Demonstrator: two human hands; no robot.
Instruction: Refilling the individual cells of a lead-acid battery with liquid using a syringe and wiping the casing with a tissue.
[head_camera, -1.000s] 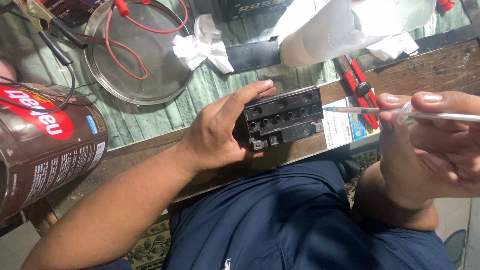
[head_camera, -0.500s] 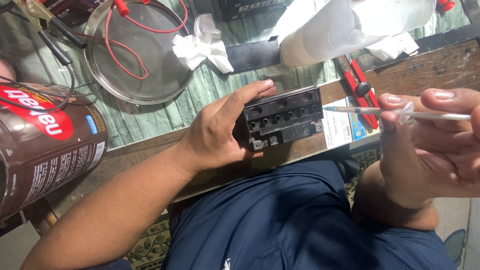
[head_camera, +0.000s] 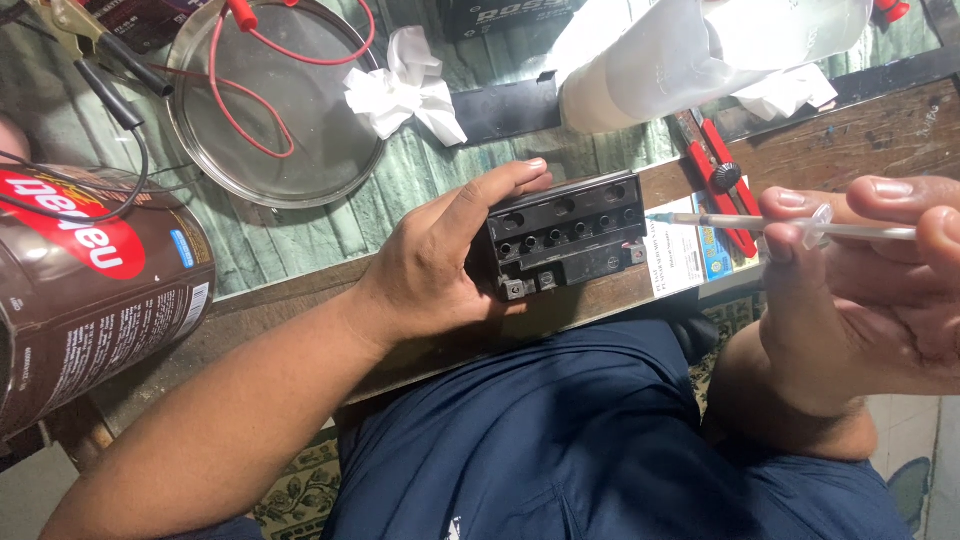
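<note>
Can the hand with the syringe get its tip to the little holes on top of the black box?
Probably yes. The right hand holds the syringe with its tip right beside the black box, nothing between them. The left hand grips the box's other side, leaving the holes uncovered.

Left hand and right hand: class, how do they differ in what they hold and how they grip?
The left hand wraps the black battery on the bench edge; the right hand pinches a thin clear syringe in fingertips. The left rests low; the right is raised, its syringe tip pointing at the battery. Both are bare.
</note>
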